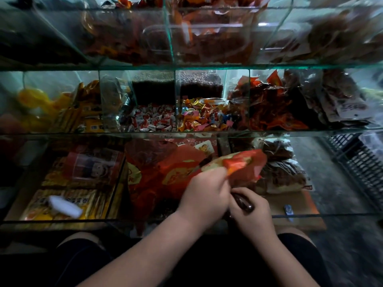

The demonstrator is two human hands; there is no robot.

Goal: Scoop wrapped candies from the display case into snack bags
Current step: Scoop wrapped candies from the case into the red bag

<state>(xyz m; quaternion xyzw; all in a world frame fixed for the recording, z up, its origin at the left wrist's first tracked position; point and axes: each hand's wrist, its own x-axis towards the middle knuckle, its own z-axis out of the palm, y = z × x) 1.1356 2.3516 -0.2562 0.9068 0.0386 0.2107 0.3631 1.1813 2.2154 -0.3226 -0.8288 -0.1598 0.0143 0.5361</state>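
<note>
At the low front of the glass display case [190, 66], a red snack bag [246, 168] is held up over the bottom tier. The left hand [205, 195] grips the bag's near edge, with its fingers curled round the crumpled plastic just below and left of the bag's mouth. The right hand [251, 212] sits just below the bag and touches the left hand. It is closed round a dark glossy handle [243, 203], whose far end is hidden, so I cannot tell what it belongs to.

One tier above the bag, behind the glass, lies a compartment of mixed wrapped candies [203, 117] in gold, pink and blue, well apart from the bag. Up and to the left of the bag is a compartment of red-and-white candies [153, 121]. Far left of the bag, in the bottom tier, a white oval thing [65, 206] lies on yellow packets [97, 201]. Just right of the bag are brown packaged snacks [284, 175], and further right is a black slatted crate [360, 162]. Below and right of the bag, a small blue thing [288, 210] rests on a cardboard sheet [302, 204].
</note>
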